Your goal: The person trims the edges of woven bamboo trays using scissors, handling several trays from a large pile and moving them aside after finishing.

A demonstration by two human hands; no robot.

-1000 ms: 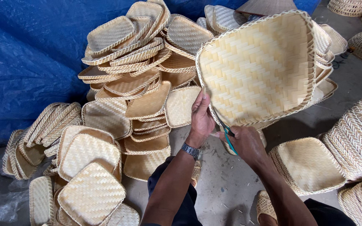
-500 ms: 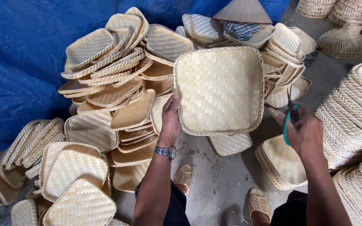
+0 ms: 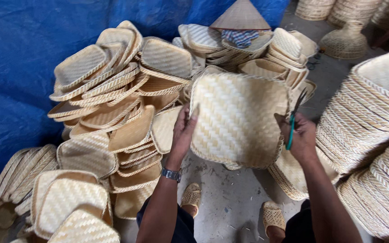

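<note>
I hold a square woven bamboo tray (image 3: 239,119) up in front of me, its underside facing me. My left hand (image 3: 184,132) grips its left edge, thumb on the weave; a wristwatch (image 3: 171,174) sits on that wrist. My right hand (image 3: 299,139) is at the tray's right edge and holds scissors with green handles (image 3: 292,121), blades pointing up along the rim.
Heaps of similar woven trays (image 3: 113,103) lie left and behind, against a blue tarp (image 3: 19,67). Neat stacks of trays (image 3: 374,135) rise at the right. A conical hat (image 3: 240,15) tops the far pile. My sandalled feet (image 3: 230,204) rest on the concrete floor.
The tray has come down and turned, now sitting lower between my hands. My right hand with the scissors moved from beneath the tray to its right edge.
</note>
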